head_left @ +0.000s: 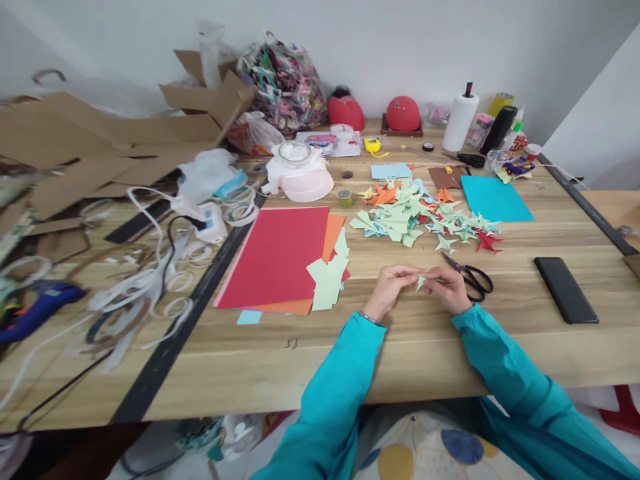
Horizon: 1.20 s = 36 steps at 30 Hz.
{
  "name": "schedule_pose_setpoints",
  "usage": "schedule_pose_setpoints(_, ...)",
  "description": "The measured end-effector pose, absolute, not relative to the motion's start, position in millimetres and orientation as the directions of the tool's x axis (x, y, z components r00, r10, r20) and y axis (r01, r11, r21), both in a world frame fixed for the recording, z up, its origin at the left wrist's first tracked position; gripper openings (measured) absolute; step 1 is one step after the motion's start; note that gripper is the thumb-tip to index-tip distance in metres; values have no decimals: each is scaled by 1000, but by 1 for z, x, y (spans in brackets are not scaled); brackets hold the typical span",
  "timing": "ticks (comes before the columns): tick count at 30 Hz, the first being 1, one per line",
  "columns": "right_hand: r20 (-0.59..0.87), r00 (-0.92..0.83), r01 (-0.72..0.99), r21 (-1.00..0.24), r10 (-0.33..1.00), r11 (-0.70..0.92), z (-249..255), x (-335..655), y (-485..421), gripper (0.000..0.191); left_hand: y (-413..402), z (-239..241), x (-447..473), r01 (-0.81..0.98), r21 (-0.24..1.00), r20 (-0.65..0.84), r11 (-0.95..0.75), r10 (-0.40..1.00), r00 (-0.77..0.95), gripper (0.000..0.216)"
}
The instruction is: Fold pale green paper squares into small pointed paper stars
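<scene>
Between my two hands is a small folded piece of light green paper [421,283], pinched from both sides. My left hand [389,291] grips its left edge with thumb and fingertips. From the other side, the fingers of my right hand [449,288] close on it; part of the paper is hidden by them. Just beyond my hands lies a heap of folded paper pieces [400,212], mostly pale green with some orange, red and blue. Black-handled scissors [477,283] rest beside my right hand, blades pointing away to the left.
Red and orange paper sheets [280,257] lie left of my hands, with pale green cut strips [330,280] on top. A blue sheet [497,199] is at the back right, a black phone [565,290] at the right. Cables [145,287] and a blue glue gun [43,307] clutter the left.
</scene>
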State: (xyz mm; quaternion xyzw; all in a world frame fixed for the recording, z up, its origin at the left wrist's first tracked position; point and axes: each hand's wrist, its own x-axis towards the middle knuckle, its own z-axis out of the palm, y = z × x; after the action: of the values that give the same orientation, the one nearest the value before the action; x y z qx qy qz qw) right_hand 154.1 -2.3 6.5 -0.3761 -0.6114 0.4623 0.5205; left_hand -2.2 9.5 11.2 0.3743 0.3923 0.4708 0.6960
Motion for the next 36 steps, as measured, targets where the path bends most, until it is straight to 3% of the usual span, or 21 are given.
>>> schedule_pose_setpoints(5, 353, -199, 1, -933, 914, 361, 5, 156, -2, 6, 9, 11, -1, -461, 796, -275, 392, 913, 300, 21)
schedule_pose_setpoints(11, 411, -214, 146, -883, 886, 446, 8, 157, -2, 10, 6, 12, 2, -519, 770, -278, 371, 927, 250, 26)
schedule_pose_setpoints(19, 499, -249, 245, -797, 830, 553, 14, 155, -7, 13, 1, 16, 0, -347, 906, -181, 242, 963, 199, 30)
schedule_pose_setpoints(25, 437, -208, 241, -844, 875, 478, 17, 151, -10, 10, 3, 18, -4, -306, 930, -153, 204, 971, 183, 31)
schedule_pose_setpoints(30, 352, -172, 141, -915, 920, 377, 12, 151, -9, 17, 3, 19, -6, -316, 924, -156, 213, 968, 195, 31)
schedule_pose_setpoints(36, 288, -157, 33, -955, 945, 296, 11, 151, -10, 11, 3, 17, -7, -334, 924, -130, 186, 974, 183, 27)
